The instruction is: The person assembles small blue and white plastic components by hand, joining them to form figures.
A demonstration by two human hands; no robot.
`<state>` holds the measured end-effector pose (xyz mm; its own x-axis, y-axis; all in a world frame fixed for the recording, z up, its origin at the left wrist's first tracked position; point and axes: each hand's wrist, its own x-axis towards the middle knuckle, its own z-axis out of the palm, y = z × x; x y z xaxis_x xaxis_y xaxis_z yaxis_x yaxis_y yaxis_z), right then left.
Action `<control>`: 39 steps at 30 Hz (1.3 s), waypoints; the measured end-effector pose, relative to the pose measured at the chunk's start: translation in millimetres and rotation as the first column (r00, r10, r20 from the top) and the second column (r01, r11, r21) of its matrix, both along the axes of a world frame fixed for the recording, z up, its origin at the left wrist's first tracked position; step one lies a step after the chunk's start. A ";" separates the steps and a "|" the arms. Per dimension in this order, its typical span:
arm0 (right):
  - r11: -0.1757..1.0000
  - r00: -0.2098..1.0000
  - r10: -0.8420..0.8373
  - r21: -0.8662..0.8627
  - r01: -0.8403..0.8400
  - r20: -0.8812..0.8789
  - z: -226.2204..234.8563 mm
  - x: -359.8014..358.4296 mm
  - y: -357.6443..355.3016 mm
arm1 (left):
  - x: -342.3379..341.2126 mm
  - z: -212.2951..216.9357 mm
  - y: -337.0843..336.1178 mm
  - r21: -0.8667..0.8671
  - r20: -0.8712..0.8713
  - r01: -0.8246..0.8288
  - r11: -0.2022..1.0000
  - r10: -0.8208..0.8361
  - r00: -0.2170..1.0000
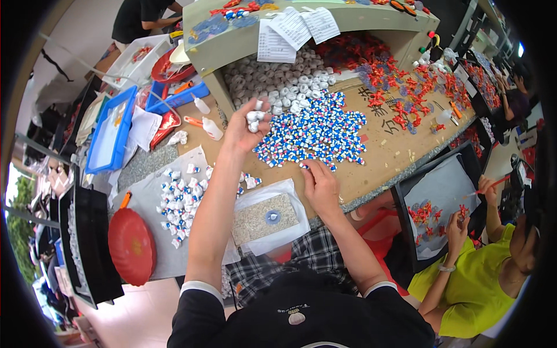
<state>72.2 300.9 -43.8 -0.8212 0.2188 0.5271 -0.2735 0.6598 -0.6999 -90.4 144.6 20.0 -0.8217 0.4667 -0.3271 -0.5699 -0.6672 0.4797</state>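
My left hand (239, 132) is raised palm up at the left of a heap of small blue-and-white plastic pieces (325, 124). Its fingers curl around several white rounded plastic pieces (253, 118). At the heap's near edge, my right hand (322, 188) has its fingertips together on a small blue-and-white piece. Behind the heap, loose white pieces (278, 78) fill the space under a shelf. White figures with blue parts (180, 203) lie on paper to the left of my left forearm. Between my forearms a speckled stone slab (255, 223) carries a small round translucent piece (272, 217).
Red figures (400, 98) are spread at the right of the bench. Small white bottles (212, 129), a blue tray (110, 133) and a red scalloped dish (131, 246) stand left. At right, a person in yellow (481, 290) works over a black tray (400, 200).
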 end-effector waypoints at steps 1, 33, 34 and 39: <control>1.000 1.000 0.010 0.003 -0.010 0.011 -2.1 -0.4 0.9 | 11.7 3.8 -0.8 0.003 0.011 -0.010 1.000 0.010 1.000; 0.828 0.787 0.519 -0.425 -0.366 0.334 63.2 65.4 -21.0 | 261.6 -14.1 -49.1 0.034 0.239 -0.049 0.998 0.040 0.970; 0.878 0.808 0.470 -0.280 -0.388 0.355 65.7 62.9 -23.4 | 263.7 -15.5 -51.8 0.019 0.237 -0.044 0.999 0.038 0.971; 0.867 0.797 0.478 -0.052 -0.496 0.368 57.8 55.6 -35.3 | 266.6 -13.7 -54.7 0.024 0.286 -0.059 0.998 0.049 0.957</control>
